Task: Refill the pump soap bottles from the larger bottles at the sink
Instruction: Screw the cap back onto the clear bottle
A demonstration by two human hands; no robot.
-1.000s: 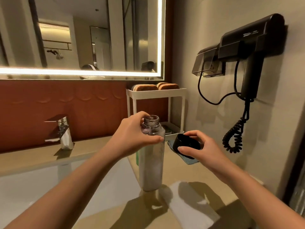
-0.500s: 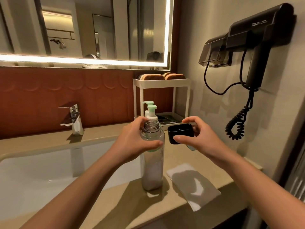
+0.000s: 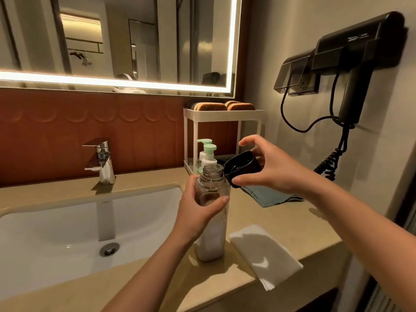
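— Gripping the tall clear bottle (image 3: 212, 224) below its neck with the left hand (image 3: 195, 212), fingers (image 3: 219, 203) curled round it. Standing upright on the worktop (image 3: 292, 224), just right of the sink (image 3: 67, 221).

— And pinching the black cap (image 3: 242, 168) in the right hand (image 3: 270, 174), tilted, just beside the open mouth. Two green-topped pump bottles (image 3: 209, 152) right behind, by the white rack (image 3: 222, 113).

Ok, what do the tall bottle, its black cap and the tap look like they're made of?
Tall bottle: probably clear plastic, white contents show through. Black cap: likely glossy plastic, soft highlights. Tap: polished chromed metal, mirror-like reflections.
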